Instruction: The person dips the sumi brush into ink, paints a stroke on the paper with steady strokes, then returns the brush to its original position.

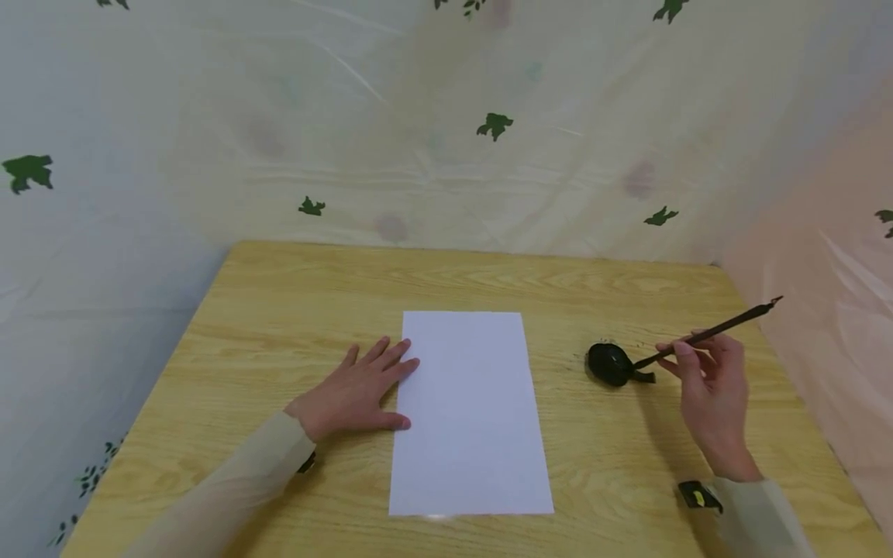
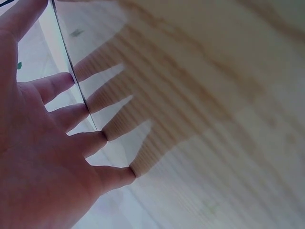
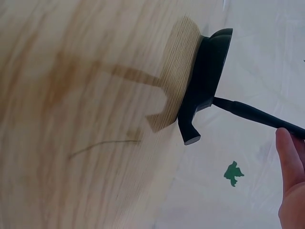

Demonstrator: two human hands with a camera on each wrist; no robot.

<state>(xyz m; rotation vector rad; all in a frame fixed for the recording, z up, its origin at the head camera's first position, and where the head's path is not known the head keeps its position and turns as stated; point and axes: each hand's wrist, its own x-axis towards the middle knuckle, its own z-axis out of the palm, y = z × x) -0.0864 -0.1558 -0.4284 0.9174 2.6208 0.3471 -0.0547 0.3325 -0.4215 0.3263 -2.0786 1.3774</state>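
A white sheet of paper point(image 1: 467, 418) lies upright in the middle of the wooden table. My left hand point(image 1: 352, 395) rests beside it with fingers spread, the fingertips on its left edge; the left wrist view shows the fingers point(image 2: 90, 143) straight against the glossy tabletop. My right hand point(image 1: 715, 395) pinches a dark, slim writing brush point(image 1: 729, 322), held slanted with its tail end up to the right. The brush's lower end is at the rim of a small black dish point(image 1: 609, 364) with a short curved handle. In the right wrist view the brush point(image 3: 257, 116) meets the dish point(image 3: 207, 71) near that handle.
The wood-grain table point(image 1: 314, 294) ends at a pale curtain point(image 1: 418, 155) with green leaf shapes, which also hangs along both sides. Dark specks surround the black dish. A small black device point(image 1: 700, 495) sits at the right wrist.
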